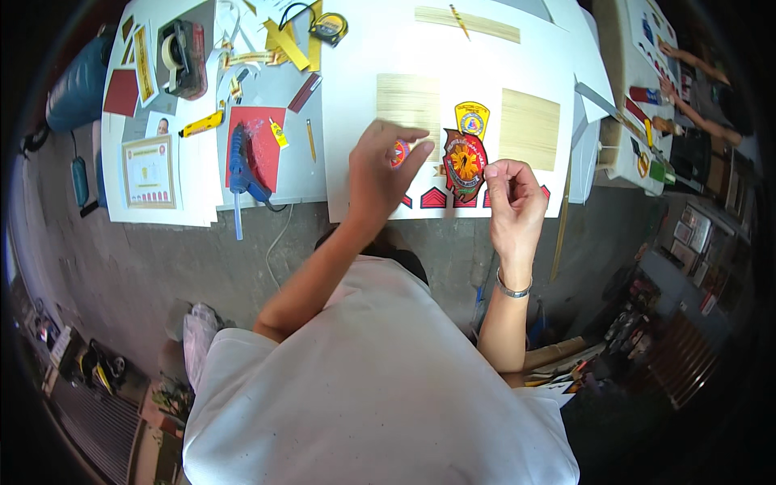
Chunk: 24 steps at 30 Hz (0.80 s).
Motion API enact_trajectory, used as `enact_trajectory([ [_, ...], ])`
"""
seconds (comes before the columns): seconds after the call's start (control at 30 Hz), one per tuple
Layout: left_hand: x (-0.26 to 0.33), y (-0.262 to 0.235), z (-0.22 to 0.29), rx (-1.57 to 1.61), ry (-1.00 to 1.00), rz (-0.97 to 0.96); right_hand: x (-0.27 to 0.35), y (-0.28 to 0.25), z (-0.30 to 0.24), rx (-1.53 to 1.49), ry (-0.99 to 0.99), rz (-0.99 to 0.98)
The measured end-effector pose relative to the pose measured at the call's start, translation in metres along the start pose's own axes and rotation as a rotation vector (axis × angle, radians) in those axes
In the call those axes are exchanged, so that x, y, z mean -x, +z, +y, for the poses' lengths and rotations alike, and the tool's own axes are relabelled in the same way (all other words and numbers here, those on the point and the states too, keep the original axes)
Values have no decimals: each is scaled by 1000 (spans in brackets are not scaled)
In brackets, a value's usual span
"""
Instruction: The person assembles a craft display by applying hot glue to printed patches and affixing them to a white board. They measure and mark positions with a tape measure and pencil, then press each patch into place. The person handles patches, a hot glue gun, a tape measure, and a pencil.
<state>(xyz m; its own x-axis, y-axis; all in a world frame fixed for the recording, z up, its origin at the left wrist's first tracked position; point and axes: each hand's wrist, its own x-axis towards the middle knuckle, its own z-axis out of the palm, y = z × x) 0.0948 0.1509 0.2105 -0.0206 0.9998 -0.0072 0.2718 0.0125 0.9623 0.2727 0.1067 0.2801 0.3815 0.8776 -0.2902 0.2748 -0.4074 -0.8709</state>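
Patches on the white board (485, 65) on the table (267, 190): we count 1 shield emblem (472, 119) laid flat and red chevrons (433, 199) along the near edge. Our left hand (380, 166) pinches a small round patch (399, 152); our right hand (511, 194) grips the large red crest patch (464, 164), not yet laid down. 2 wooden mats (529, 118) lie bare. Glue gun (240, 162) lies well apart. Patch designs are too small to read.

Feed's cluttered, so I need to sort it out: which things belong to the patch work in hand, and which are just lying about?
In use:
left hand on small round patch
right hand at red patch
yellow badge
white board

Lying about:
glue gun
tape dispenser
tape measure
yellow knife
pencil
certificate
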Motion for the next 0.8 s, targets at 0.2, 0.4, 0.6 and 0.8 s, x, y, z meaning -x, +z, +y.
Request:
enact_trajectory([
  [0.2, -51, -3, -21, 207, -159, -83, -35, 17, -13, -9, 14, -116],
  [0.4, -77, 0, -34, 203, -148, -75, -68, 30, -13, -69, -8, -174],
  [0.6, -98, 9, -48, 118, -123, -57, -107, 34, 6, -91, 36, -239],
  [0.8, -154, 20, -74, -145, -65, -87, -180, 63, 39, -31, 52, -320],
])
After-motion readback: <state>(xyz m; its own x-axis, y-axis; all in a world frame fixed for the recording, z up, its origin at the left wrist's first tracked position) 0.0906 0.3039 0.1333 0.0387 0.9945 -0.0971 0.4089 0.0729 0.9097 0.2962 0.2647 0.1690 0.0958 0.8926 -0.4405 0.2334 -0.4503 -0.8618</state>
